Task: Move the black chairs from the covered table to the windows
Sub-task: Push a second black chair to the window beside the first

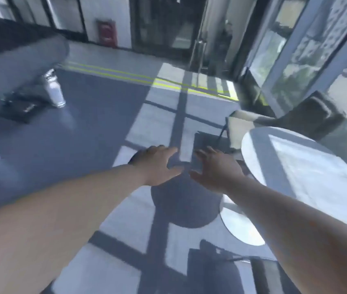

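Observation:
Both my arms reach forward over the sunlit floor. My left hand is open with fingers spread and holds nothing. My right hand is beside it, also open and empty. A dark chair with a pale seat stands at the right, against the tall windows, behind a round white table. At the bottom edge a black chair shows only partly, below my right forearm. The whole frame is blurred by motion.
A grey covered surface fills the upper left, with white-wrapped legs beneath it and a black flat object on the floor. Yellow floor lines run toward glass doors at the back. A red box hangs on the wall.

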A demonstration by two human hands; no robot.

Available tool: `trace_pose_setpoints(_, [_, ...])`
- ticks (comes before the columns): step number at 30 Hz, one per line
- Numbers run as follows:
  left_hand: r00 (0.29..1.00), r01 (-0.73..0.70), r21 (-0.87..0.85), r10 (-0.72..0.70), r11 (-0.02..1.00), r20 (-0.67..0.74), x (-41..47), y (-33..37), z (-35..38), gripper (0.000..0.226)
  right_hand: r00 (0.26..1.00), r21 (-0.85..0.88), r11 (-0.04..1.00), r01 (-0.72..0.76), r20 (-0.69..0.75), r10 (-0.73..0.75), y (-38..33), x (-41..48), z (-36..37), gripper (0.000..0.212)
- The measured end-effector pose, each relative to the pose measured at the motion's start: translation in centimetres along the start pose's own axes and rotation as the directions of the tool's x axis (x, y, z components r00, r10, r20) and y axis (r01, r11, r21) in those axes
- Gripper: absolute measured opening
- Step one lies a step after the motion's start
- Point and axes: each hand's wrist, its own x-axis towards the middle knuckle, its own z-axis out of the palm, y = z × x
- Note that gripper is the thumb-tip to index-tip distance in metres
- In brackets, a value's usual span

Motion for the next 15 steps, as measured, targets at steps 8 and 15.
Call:
trace_pose_setpoints(8, [0.881, 0.473, 0.000, -0.472, 0.881, -0.033, -24.0, -29.5, -6.7, 0.073, 0.890, -0.057, 0.888, 0.456, 0.047, -0.454, -35.2, 7.8, -1.8, 0.064])
trace_pose_setpoints(15, [0.727, 0.683, -0.037, -0.683, 0.730, -0.064, -45.4, -51.0, -10.6, 0.076, 0.734, -0.108, 0.726, 0.679, 0.114, -0.670, -67.1, 10.2, -2.2, 0.064])
